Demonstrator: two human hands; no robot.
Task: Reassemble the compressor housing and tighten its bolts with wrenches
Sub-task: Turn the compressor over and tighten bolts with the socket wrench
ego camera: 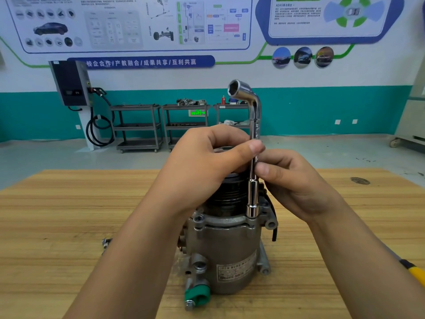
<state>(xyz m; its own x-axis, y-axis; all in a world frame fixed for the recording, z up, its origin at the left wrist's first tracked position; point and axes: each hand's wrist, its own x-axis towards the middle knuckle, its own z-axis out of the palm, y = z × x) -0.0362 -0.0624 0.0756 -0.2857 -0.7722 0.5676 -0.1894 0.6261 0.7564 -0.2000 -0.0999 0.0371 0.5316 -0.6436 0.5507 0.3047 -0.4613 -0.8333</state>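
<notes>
Left grip (pixel 202 157) and right grip (pixel 294 180) both pinch the shaft of the wrench (pixel 252 199). It is upright, lower socket over a bolt on the flange of the compressor (pixel 225 256). The compressor stands on end mid-worktop (pixel 69 215), near the front edge. Risk: a fingertip pinch lets the shaft tilt, so the socket may slip and round the bolt.

Wooden table (pixel 69 215), metal carts (pixel 138 127), wall charger (pixel 69 82)

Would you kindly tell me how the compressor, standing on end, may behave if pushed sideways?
The compressor looks like solid metal, so probably heavy and stiff. It stands tall on end on the table, so it may tip rather than slide. Protruding lugs would likely stop it rolling.
</notes>
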